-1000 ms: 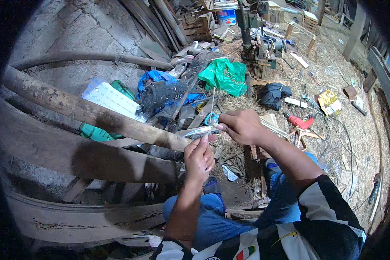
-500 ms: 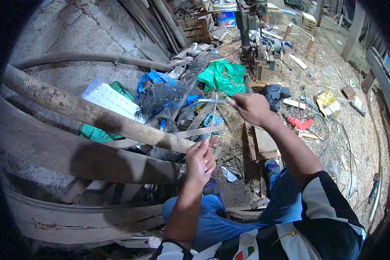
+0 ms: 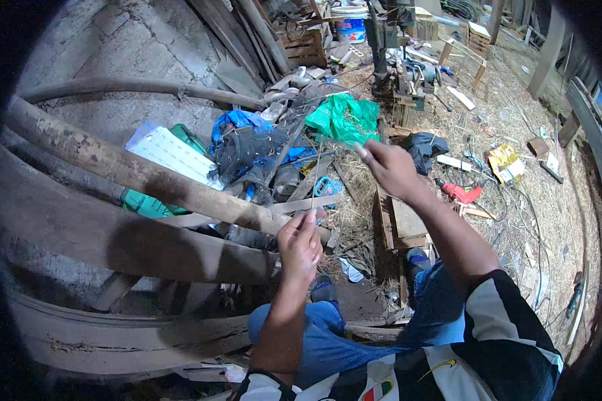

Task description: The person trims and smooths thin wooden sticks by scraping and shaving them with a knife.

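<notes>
My left hand (image 3: 301,246) pinches the lower end of a thin stick (image 3: 314,187), which stands nearly upright above the fingers. My right hand (image 3: 389,167) is higher and to the right, closed on a knife whose blade is faint and blurred. The blade points left, near the upper part of the stick. Left of my left hand lies the end of a long wooden pole (image 3: 201,199). A blue coil (image 3: 328,187) lies on the ground between the hands.
A green plastic bag (image 3: 344,119), a black bag (image 3: 426,148) and a red drill (image 3: 461,192) lie ahead. A wooden box (image 3: 408,220) stands below my right forearm. Thick planks (image 3: 114,244) run along the left. Straw and scraps cover the floor.
My right hand has moved up and away from my left hand with the knife. My left hand has shifted slightly left and down, still holding the stick.
</notes>
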`<state>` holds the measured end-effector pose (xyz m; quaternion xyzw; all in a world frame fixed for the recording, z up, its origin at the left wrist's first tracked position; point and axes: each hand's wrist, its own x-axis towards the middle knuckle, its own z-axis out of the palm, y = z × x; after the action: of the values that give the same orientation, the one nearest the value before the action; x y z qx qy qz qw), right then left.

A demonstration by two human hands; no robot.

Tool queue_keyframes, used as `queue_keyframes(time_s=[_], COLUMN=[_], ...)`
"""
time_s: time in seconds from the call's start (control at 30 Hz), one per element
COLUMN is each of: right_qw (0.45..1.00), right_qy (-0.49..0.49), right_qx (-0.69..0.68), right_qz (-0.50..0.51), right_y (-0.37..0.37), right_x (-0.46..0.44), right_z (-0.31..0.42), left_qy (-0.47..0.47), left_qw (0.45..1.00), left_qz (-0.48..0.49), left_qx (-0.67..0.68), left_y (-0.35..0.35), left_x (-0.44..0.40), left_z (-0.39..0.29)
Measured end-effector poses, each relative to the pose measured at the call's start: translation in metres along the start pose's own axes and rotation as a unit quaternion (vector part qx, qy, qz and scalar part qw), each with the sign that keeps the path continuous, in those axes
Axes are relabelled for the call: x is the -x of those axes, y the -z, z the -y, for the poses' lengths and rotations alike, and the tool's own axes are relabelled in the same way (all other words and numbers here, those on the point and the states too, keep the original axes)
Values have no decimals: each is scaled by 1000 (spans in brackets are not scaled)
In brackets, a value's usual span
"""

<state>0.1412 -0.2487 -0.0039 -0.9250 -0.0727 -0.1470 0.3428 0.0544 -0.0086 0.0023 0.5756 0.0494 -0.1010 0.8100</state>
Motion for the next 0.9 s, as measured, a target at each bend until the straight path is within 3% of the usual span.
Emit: queue_keyframes(time_s=[0.07, 0.1, 0.17, 0.3, 0.53, 0.67, 0.9], right_qw=[994, 994, 982, 969, 975, 986, 999], right_qy=[88, 90, 183, 240, 217, 166, 2], right_qx=[-59, -62, -29, -12, 2, -5, 52], right_qz=[-19, -18, 27, 47, 53, -4, -5], right_y=[-5, -8, -14, -21, -18, -9, 4], right_x=[15, 22, 32, 41, 35, 17, -15], right_z=[23, 29, 38, 46, 42, 25, -13], left_qy=[-20, -32, -41, -78, -26, -4, 9], left_qw=[1000, 999, 997, 994, 1000, 1000, 999], left_qz=[-16, -24, -40, -42, 5, 14, 32], left_qx=[-7, -19, -44, -72, 4, 28, 18], left_y=[-4, -5, -6, -7, -8, -9, -8], left_x=[2, 2, 3, 5, 6, 8, 7], left_z=[2, 3, 4, 7, 2, 1, 6])
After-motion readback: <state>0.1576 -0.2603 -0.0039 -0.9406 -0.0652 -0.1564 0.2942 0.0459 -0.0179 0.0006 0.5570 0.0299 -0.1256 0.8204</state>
